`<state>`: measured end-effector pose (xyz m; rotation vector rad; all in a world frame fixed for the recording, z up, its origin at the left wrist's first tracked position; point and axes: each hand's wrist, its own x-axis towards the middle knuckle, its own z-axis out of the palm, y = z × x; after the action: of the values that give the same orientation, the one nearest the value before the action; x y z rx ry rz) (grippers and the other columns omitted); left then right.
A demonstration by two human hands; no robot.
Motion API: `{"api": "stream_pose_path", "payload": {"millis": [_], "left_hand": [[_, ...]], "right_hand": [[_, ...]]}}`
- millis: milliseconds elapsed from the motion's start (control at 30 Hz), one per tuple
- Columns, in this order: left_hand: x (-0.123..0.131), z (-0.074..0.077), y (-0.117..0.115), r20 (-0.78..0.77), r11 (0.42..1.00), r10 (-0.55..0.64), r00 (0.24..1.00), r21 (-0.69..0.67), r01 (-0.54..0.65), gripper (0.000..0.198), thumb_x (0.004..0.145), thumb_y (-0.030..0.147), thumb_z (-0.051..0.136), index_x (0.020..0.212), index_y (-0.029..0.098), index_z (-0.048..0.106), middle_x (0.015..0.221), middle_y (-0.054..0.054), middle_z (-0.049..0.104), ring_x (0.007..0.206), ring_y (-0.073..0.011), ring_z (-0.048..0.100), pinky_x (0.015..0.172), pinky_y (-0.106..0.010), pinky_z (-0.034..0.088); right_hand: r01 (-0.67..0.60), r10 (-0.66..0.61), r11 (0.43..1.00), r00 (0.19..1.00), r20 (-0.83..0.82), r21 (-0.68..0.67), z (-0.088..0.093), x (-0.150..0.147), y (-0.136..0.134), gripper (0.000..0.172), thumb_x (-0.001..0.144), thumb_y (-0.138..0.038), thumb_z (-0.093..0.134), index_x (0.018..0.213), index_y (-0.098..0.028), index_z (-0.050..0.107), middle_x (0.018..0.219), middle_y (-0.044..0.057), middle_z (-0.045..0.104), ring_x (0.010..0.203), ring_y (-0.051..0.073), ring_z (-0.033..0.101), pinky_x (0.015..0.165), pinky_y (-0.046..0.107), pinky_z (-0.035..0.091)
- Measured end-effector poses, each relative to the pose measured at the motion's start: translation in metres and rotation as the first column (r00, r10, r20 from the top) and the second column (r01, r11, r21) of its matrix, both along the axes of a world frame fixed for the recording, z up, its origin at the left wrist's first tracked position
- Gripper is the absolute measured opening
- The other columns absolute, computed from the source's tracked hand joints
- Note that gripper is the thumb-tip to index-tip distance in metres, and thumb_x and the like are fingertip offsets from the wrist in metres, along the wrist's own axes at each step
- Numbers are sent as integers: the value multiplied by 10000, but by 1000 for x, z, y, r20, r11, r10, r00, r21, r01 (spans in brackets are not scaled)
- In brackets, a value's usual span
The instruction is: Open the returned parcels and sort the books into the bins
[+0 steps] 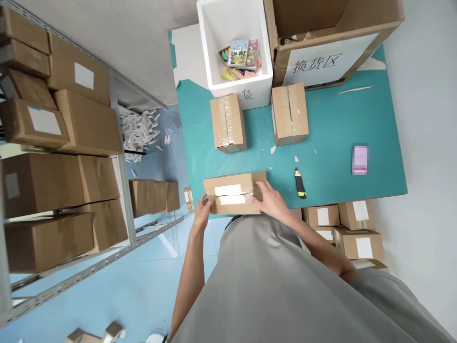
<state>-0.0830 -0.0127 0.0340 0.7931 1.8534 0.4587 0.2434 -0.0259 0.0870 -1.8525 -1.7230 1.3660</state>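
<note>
Although some fingertips are hidden, the left hand (203, 210) and right hand (272, 199) each pinch one box (233, 193); the desk (332, 176) carries two small cartons (228, 121) (290, 114), one knife (300, 183), one blurred phone (360, 159).

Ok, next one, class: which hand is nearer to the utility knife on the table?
Right: the right hand is at the carton's right end, just left of the utility knife; the left hand is at the left end, farther away.
</note>
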Motion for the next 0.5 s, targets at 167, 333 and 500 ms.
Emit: {"api": "stream_pose_path", "payload": {"millis": [167,333,500], "left_hand": [[26,6,29,230,985,-153,961,-45,167,925,732,573,971,1496,171,639,1491,-186,745,1363,-383,715,1116,-443,608],[46,9,157,-18,992,-28,999,122,30,1019,931,504,856,1759,160,372,1853,-259,363,1685,-372,454,1306,-456,464],[94,18,256,-20,995,9,1000,103,-7,792,958,415,841,1642,161,533,1612,-268,667,1493,-383,652,1219,-550,530]], "right_hand": [[169,-190,976,969,-159,-137,-60,70,6,708,978,-637,769,1559,-256,634,1506,170,729,1280,372,773,1075,507,639],[619,-606,780,783,-138,86,-92,143,87,1075,883,-778,766,1703,-143,483,1733,288,510,1377,412,726,1140,538,608],[709,-701,685,704,-113,168,-97,170,179,1073,852,-706,809,1690,-126,475,1659,285,593,1473,421,646,1243,566,523]]}}
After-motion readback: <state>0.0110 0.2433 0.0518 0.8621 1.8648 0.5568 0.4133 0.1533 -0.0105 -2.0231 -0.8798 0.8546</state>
